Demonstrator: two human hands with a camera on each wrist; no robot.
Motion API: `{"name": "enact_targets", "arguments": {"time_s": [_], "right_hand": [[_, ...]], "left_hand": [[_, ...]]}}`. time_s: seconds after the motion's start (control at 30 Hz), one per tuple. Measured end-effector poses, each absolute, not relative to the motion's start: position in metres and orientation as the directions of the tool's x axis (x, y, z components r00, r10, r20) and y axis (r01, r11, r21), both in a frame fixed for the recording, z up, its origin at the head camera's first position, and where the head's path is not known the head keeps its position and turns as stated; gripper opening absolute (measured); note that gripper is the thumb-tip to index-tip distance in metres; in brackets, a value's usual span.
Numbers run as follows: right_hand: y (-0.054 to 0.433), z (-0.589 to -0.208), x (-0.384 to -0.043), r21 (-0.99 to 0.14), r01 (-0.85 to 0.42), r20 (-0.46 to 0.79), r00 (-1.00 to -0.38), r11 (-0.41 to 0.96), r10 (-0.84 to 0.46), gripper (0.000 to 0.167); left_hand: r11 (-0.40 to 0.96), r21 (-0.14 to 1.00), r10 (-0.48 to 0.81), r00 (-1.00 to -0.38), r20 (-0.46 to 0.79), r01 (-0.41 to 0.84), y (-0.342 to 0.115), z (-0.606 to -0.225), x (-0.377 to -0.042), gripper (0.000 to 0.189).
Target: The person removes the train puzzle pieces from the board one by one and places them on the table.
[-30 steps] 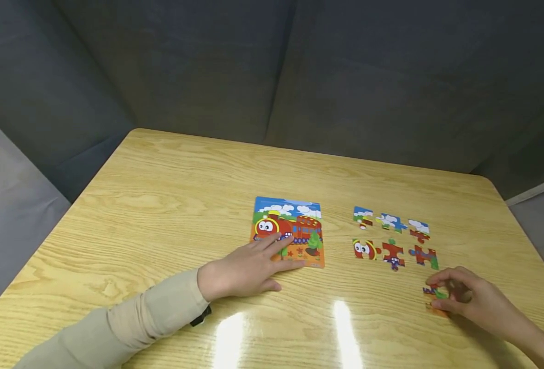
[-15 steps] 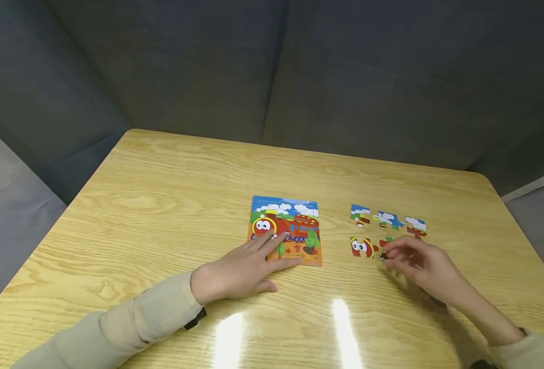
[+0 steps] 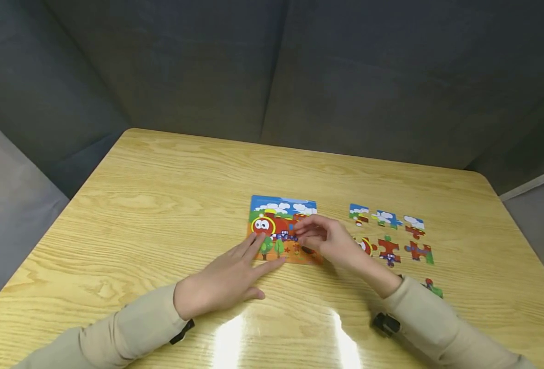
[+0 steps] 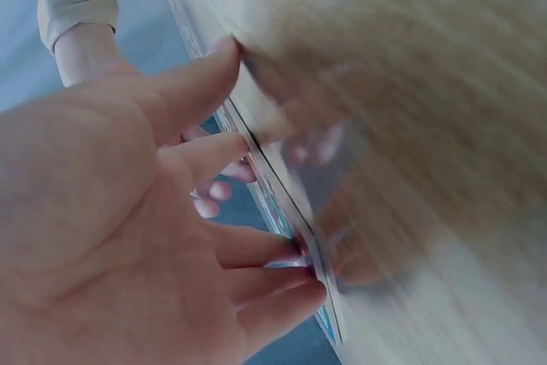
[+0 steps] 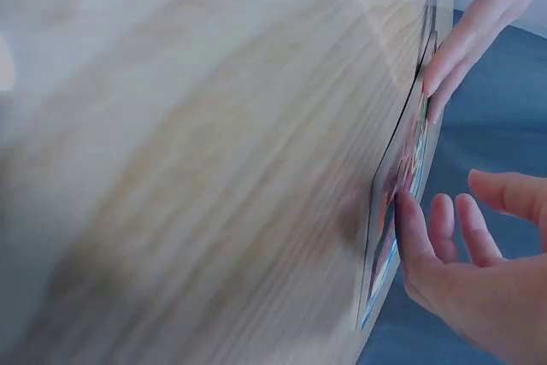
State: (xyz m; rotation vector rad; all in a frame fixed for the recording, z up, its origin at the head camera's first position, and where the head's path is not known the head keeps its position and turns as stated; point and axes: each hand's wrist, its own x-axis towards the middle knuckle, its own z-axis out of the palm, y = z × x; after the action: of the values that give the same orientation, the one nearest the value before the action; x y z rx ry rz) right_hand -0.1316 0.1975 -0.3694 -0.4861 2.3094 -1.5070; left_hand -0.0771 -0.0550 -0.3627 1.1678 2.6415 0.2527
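Observation:
A square train picture puzzle (image 3: 272, 207) lies flat near the middle of the table. My left hand (image 3: 223, 279) rests its fingertips on the puzzle's lower left, fingers fairly straight and spread; in the left wrist view they meet its edge. Over the right part of the puzzle is my right hand (image 3: 334, 243), fingers loosely bent. One of its fingertips touches the puzzle in the right wrist view, and the other digits stand apart with no object visible between them. The right hand hides the puzzle's right side.
Loose puzzle pieces lie to the right: a cloud-and-smokestack piece (image 3: 358, 213), a sky piece (image 3: 386, 218), a cloud piece (image 3: 414, 224), a red body piece (image 3: 389, 247) and a carriage piece (image 3: 419, 251). Behind the right forearm shows a red-and-green piece (image 3: 432, 288). Dark curtains (image 3: 272, 72) border the table.
My right hand has come left from the loose pieces to the puzzle. The piece it was at earlier lies on the table. My left hand has drawn slightly back, uncovering the printed trees.

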Motion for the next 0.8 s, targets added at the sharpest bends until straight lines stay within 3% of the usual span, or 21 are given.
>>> {"name": "enact_targets", "arguments": {"time_s": [0.63,0.8], "right_hand": [[0.18,-0.37,-0.145,-0.933,0.071,-0.217,-0.893,0.352,-0.394,0.034],[0.173,-0.371,-0.146,-0.906,0.005,-0.189,-0.899,0.423,-0.394,0.035]], "left_hand": [[0.696,0.206,0.717,-0.676,-0.169,0.687,-0.051,-0.362,-0.079,0.066],[0.691,0.215,0.722,-0.671,-0.165,0.69,-0.051,-0.362,-0.079,0.065]]}}
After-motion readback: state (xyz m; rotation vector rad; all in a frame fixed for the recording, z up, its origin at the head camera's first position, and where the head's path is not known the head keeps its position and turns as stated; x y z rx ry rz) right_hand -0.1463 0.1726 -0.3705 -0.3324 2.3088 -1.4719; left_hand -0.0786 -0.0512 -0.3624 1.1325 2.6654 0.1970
